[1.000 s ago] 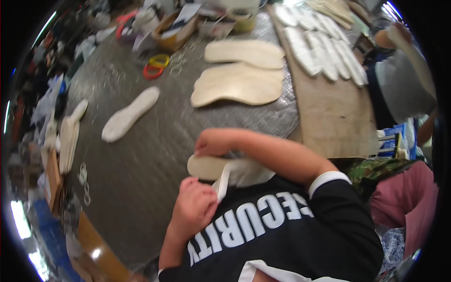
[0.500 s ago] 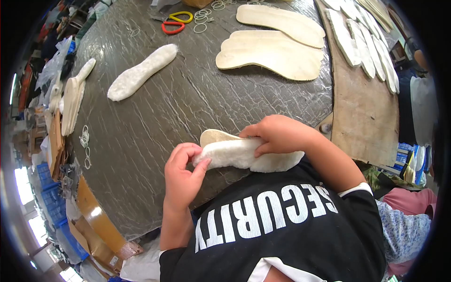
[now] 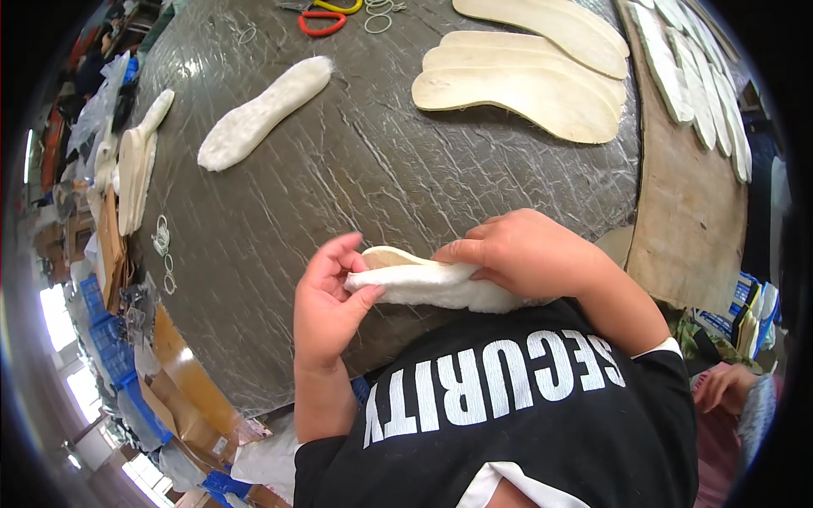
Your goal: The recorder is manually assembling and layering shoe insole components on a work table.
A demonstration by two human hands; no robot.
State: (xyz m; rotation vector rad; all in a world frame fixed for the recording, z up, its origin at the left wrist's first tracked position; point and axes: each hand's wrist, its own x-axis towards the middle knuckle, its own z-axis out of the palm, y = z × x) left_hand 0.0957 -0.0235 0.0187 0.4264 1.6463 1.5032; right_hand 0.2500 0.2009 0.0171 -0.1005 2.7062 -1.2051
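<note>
"Where is the fleecy insole [image 3: 423, 288]?"

"Just in front of the black shirt [image 3: 500, 377], stretched from nine o'clock to three between the two hands. A cream piece [image 3: 391, 257] shows along its upper edge; I can't tell if they are joined."

"And the fingers?"

"The left hand [image 3: 329, 292] pinches the nine o'clock end, thumb on the near side, fingertips behind. The right hand [image 3: 533, 254] grasps it toward three o'clock, fingers bent over the upper edge."

"What lies around, with that insole as the dial's centre?"

"On the dark table [image 3: 339, 186], a single fluffy insole [image 3: 265, 113] lies between ten and eleven, scissors [image 3: 323, 33] with red and yellow handles at eleven, overlapping cream insoles [image 3: 521, 89] at one. Pale rings [image 3: 161, 240] sit at nine. At two, white insoles [image 3: 699, 93] lie on a brown board [image 3: 686, 212]."

"Anyone else?"

"At four, a co-worker's hand [image 3: 721, 385] shows beside pink cloth [image 3: 716, 432]."
</note>
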